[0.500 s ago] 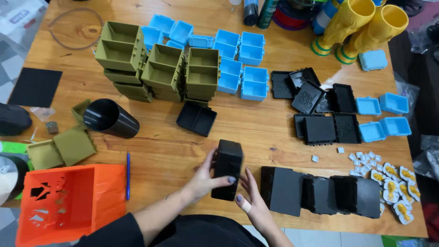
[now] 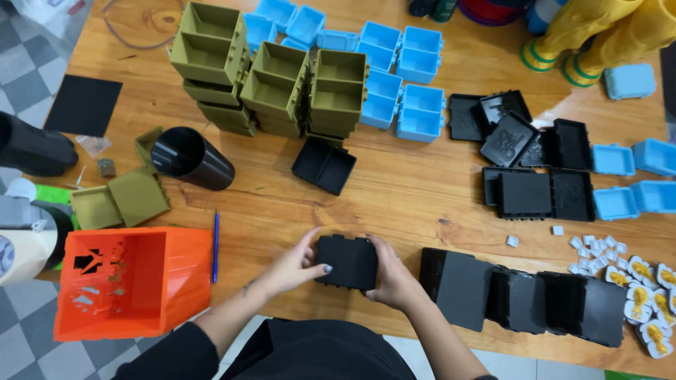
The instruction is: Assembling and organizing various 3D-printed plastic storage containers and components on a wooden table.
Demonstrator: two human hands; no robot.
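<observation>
Both hands, left hand (image 2: 292,266) and right hand (image 2: 391,279), closed around black box (image 2: 346,262) above surface (image 2: 408,197); pressing shut, seemingly; next, even squeeze.

Both hands grip a closed black hinged box (image 2: 346,262) near the front edge of the wooden bench (image 2: 408,190): the left hand (image 2: 294,266) on its left side, the right hand (image 2: 391,278) on its right. Just to the right lies a row of open black boxes (image 2: 524,295). An orange bin (image 2: 130,281) lies on its side at the left, a blue pen (image 2: 215,246) beside it. Farther back stand stacked olive-green boxes (image 2: 274,84) and light-blue boxes (image 2: 401,70), with a black cylinder (image 2: 191,157) tipped over left of a single open black box (image 2: 324,165).
</observation>
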